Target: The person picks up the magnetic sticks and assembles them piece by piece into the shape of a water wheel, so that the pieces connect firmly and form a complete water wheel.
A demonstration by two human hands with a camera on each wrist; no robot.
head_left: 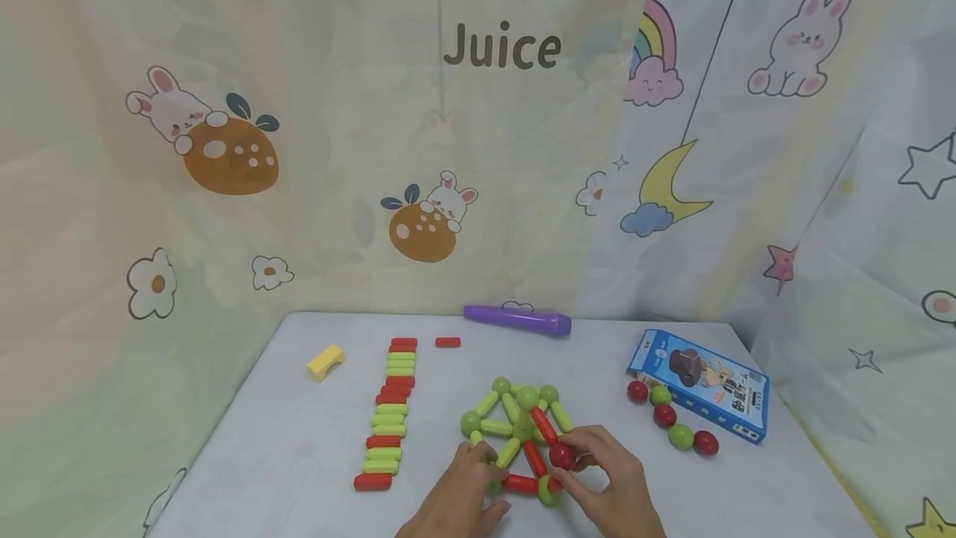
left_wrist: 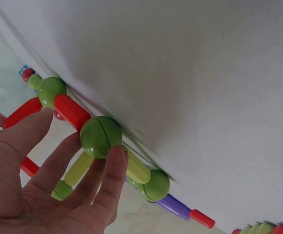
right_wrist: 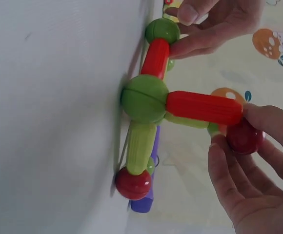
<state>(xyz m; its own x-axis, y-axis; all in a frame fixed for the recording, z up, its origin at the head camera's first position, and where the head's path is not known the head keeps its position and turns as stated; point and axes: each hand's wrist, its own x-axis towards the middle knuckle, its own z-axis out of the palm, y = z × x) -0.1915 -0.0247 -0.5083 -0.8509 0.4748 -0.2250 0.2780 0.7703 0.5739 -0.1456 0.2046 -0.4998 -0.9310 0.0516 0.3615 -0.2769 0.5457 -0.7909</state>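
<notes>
A framework of green balls and lime and red magnetic rods (head_left: 496, 428) stands on the table between the hands. My left hand (head_left: 461, 490) is at its near left corner; in the left wrist view its fingers touch a green ball (left_wrist: 101, 137), with the thumb apart from that ball. My right hand (head_left: 614, 476) pinches a red ball (head_left: 562, 456) between thumb and fingers. In the right wrist view this ball touches the end of a raised red rod (right_wrist: 205, 107), which slants up from a green ball (right_wrist: 145, 99) at the base.
Left of the framework runs a column of red and lime rods (head_left: 388, 419). A yellow arch block (head_left: 325, 363), a single red rod (head_left: 448, 342) and a purple tube (head_left: 517, 320) lie farther back. Several loose balls (head_left: 664, 415) sit beside a blue box (head_left: 705, 384) on the right.
</notes>
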